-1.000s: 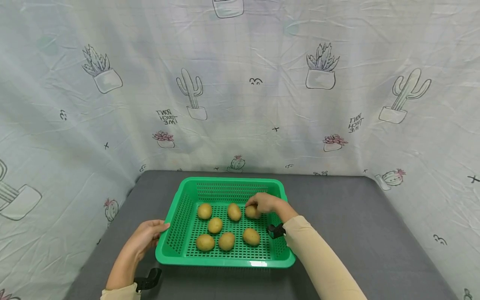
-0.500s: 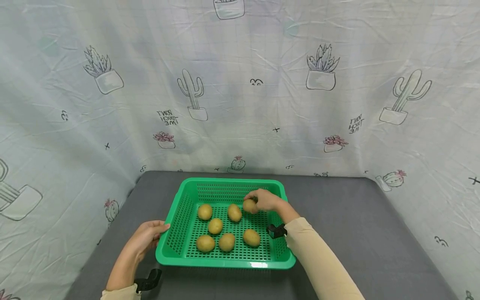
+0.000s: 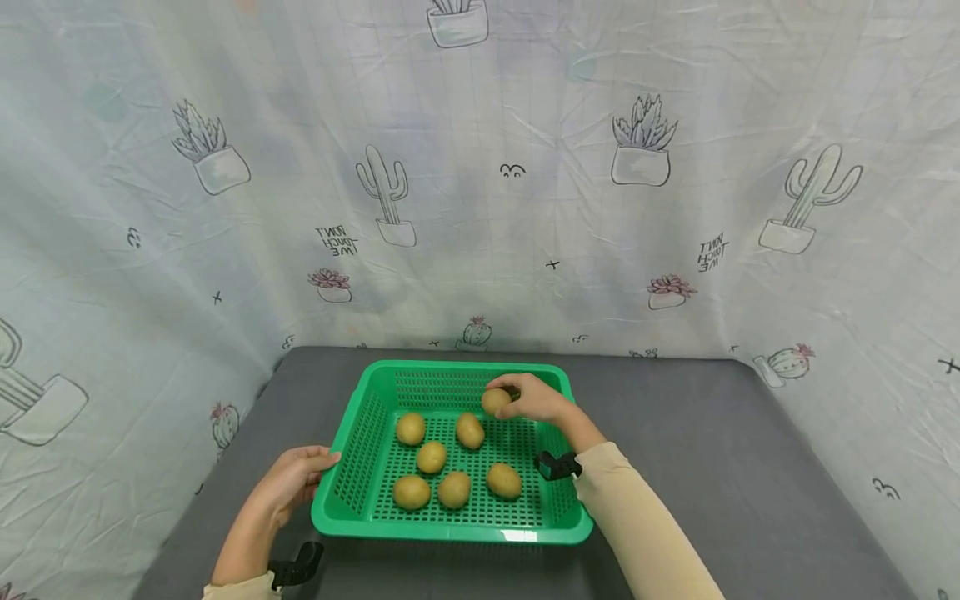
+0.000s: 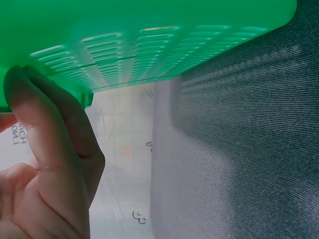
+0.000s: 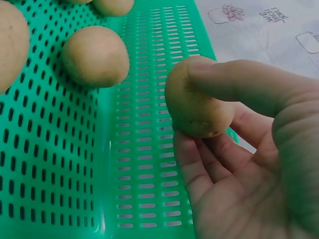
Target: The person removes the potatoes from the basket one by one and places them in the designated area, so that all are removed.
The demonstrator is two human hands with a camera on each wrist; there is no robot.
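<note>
Over the far side of a green basket [image 3: 450,533], a person's right hand [image 3: 536,398] pinches between thumb and fingers a potato [image 3: 495,402], likely firm, light and best held round its middle, while the left hand [image 3: 291,480] grips the basket's left side.

Left hand [image 4: 57,154] at left side of view, two fingers bent up, fingertips [image 4: 17,82] against the green basket [image 4: 149,12]. Basket spans the top; its wall shows rows of narrow slots, light coming through. Dark grey woven tabletop [image 4: 214,144] on the right, part shadowed, part lit. Pale sheet [image 4: 117,174] behind, between hand and tabletop, small black marks [image 4: 139,217] on it, plus reversed lettering [image 4: 19,135] just beside the fingers.
</note>
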